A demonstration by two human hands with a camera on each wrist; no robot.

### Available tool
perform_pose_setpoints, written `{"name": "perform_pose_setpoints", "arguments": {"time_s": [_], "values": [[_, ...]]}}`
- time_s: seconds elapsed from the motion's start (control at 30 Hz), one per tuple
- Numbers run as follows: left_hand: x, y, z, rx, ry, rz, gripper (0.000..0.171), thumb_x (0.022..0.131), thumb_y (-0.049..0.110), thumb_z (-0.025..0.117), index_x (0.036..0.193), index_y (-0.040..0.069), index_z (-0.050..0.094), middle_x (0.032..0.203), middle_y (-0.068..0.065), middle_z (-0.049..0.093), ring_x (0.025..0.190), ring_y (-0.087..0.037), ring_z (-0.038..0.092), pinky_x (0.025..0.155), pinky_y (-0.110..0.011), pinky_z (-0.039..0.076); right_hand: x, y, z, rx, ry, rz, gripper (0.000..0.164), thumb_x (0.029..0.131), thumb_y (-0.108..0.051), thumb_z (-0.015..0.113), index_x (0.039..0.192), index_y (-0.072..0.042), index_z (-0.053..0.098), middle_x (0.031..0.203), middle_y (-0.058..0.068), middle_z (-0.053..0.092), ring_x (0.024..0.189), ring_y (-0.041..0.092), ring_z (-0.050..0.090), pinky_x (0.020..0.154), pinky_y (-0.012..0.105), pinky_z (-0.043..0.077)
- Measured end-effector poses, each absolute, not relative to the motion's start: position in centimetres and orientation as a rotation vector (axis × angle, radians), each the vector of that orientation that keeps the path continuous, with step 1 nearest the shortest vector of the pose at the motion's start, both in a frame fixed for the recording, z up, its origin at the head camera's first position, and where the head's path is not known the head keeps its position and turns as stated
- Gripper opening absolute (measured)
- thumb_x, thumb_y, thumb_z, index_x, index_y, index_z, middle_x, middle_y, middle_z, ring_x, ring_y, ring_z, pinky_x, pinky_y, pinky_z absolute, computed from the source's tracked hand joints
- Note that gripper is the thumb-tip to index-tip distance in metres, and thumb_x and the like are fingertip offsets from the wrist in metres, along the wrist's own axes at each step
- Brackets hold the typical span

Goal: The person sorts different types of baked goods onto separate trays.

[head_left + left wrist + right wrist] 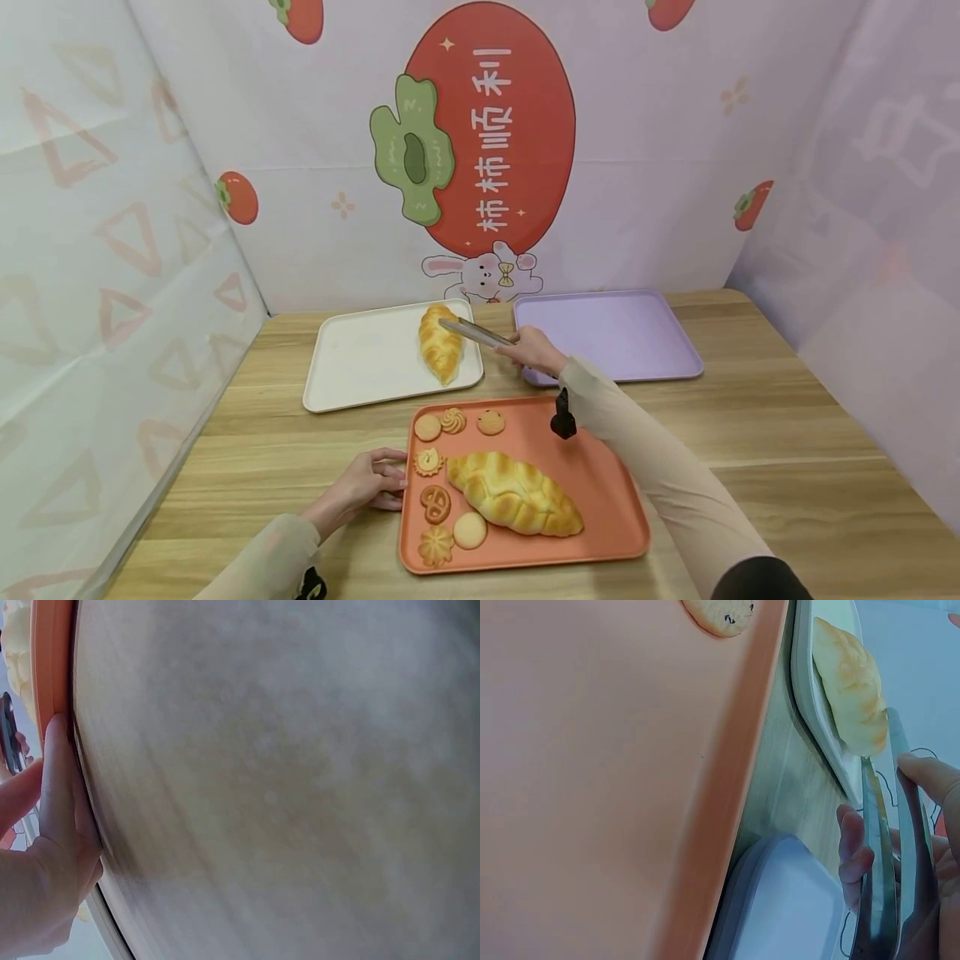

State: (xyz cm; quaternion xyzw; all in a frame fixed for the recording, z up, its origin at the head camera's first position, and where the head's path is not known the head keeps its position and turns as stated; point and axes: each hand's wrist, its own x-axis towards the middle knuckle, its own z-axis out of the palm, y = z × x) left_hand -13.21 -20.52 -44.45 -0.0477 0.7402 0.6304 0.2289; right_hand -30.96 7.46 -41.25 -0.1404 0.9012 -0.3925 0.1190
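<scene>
In the head view my right hand grips metal tongs, whose tips reach a small golden bread loaf. That loaf is on the right side of the white tray. The right wrist view has the tongs with their tips at one end of the loaf; whether they clamp it I cannot tell. My left hand touches the left edge of the orange tray with its fingers extended. In the left wrist view, fingertips of the left hand meet that rim.
On the orange tray sit a larger braided loaf, a pretzel cookie, a round cookie and several other cookies along its left and back. A purple tray stands at the back right of the wooden table, behind my right forearm.
</scene>
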Motion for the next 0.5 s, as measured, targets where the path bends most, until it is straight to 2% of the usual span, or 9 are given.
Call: {"name": "perform_pose_setpoints", "arguments": {"time_s": [0.13,0.33,0.5], "values": [[-13.3,-20.6,-44.5,-0.135,2.039,1.73,0.046,0.081,-0.008,0.056,0.122,-0.013,0.036,0.08,-0.011,0.058,0.067,-0.019,0.062,0.058,-0.036,0.055,-30.9,7.6,-41.2,-0.39,2.676,-1.125,0.034,0.084,-0.026,0.06,0.089,0.007,0.064,0.062,0.019,0.058,0.042,0.009,0.037,0.037,0.019,0.026],[-13.3,-20.6,-44.5,-0.126,2.032,1.726,0.046,0.081,-0.008,0.055,0.122,-0.013,0.036,0.08,-0.01,0.059,0.067,-0.019,0.062,0.058,-0.036,0.055,-30.6,7.8,-40.8,-0.387,2.715,-1.117,0.033,0.083,-0.028,0.06,0.092,0.004,0.063,0.058,0.014,0.056,0.041,0.008,0.037,0.037,0.019,0.026],[-13.3,-20.7,-44.6,-0.118,2.024,1.728,0.046,0.081,-0.008,0.055,0.122,-0.013,0.035,0.08,-0.01,0.059,0.067,-0.02,0.062,0.058,-0.036,0.055,-30.1,8.1,-40.2,-0.453,2.713,-1.119,0.034,0.084,-0.027,0.06,0.097,0.004,0.063,0.06,0.018,0.059,0.042,0.01,0.041,0.036,0.019,0.026]]}}
